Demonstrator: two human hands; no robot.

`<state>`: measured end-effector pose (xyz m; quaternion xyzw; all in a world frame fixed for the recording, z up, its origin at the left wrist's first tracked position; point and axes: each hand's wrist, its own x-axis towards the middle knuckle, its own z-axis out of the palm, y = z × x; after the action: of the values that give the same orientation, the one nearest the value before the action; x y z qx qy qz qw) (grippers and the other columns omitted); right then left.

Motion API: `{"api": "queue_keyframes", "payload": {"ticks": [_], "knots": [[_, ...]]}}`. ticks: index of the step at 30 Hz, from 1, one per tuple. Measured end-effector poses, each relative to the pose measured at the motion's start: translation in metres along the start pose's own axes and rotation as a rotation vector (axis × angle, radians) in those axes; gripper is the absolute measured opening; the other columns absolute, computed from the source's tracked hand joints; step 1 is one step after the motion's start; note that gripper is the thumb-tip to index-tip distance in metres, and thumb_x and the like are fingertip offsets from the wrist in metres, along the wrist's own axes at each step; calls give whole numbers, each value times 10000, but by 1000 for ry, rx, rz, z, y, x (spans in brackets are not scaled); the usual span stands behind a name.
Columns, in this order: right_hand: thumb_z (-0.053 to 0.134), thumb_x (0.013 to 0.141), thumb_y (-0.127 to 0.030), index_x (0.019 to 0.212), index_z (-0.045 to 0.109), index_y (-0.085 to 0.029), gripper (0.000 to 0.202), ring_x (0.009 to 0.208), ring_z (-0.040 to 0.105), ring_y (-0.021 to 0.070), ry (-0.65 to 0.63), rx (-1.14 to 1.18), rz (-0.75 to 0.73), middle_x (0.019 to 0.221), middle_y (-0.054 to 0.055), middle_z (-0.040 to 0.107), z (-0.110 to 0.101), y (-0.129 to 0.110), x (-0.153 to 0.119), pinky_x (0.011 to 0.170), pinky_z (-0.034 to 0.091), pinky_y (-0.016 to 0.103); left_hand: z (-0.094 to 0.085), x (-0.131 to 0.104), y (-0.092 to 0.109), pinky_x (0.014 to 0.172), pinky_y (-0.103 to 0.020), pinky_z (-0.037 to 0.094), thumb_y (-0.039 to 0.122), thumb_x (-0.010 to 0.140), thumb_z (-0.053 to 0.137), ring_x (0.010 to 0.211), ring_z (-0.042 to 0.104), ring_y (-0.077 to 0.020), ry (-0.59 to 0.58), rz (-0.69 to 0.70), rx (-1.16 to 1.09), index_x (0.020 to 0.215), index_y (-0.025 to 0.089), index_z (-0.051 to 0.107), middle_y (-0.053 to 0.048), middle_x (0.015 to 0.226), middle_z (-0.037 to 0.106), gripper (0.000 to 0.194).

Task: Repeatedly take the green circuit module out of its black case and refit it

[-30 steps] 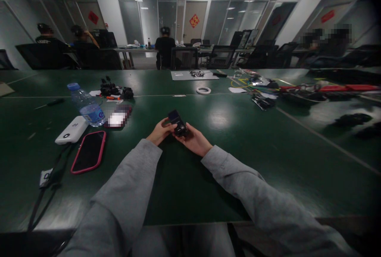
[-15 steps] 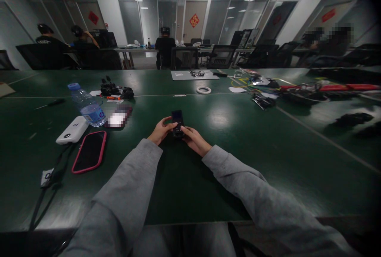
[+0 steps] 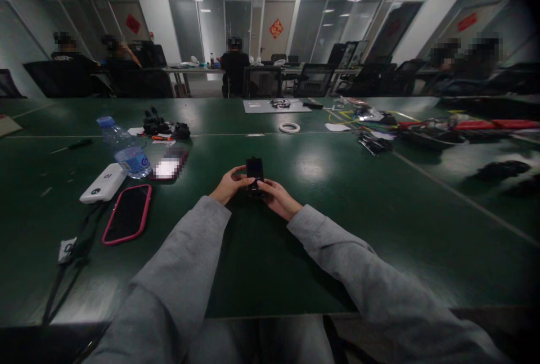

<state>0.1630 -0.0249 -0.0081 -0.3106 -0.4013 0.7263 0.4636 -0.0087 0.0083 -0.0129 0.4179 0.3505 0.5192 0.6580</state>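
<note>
A small black device (image 3: 254, 168) with a dark screen at its top is held upright between both hands over the green table. My left hand (image 3: 230, 185) grips its left side, thumb on the lower front. From the right, my right hand (image 3: 278, 196) holds the lower part, with its thumb on the front near the other thumb. The fingers behind the device are mostly hidden.
On the green table (image 3: 337, 263), to the left, are a phone in a pink case (image 3: 127, 215), a white power bank (image 3: 102, 184) with a cable and a water bottle (image 3: 129, 153). A white ring (image 3: 289, 127) lies ahead; cables (image 3: 371, 119) lie farther right. People sit beyond.
The black device has shifted slightly to the right and stands straighter. Both hands keep hold of it, and the left thumb has moved slightly right.
</note>
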Motion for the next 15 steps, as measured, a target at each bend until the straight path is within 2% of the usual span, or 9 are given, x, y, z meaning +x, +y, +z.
{"api": "queue_keyframes", "payload": {"ticks": [6,15], "knots": [[817,647,-350,928,643,-184,371,894,601,150,-4,4,-4,918,30,663,0,0,0,857,448,288,1,-1,1,773,-307,510,167,542,856,741,675,-146,-21,-14,-32,1153,145,527,-42,840,709,694],[819,645,-330,931,640,-184,368,896,591,145,-14,13,-13,950,31,656,0,0,-2,850,443,285,-3,0,0,857,-348,494,145,557,845,831,681,-167,-68,-9,-33,1176,153,522,-60,906,711,698]]}}
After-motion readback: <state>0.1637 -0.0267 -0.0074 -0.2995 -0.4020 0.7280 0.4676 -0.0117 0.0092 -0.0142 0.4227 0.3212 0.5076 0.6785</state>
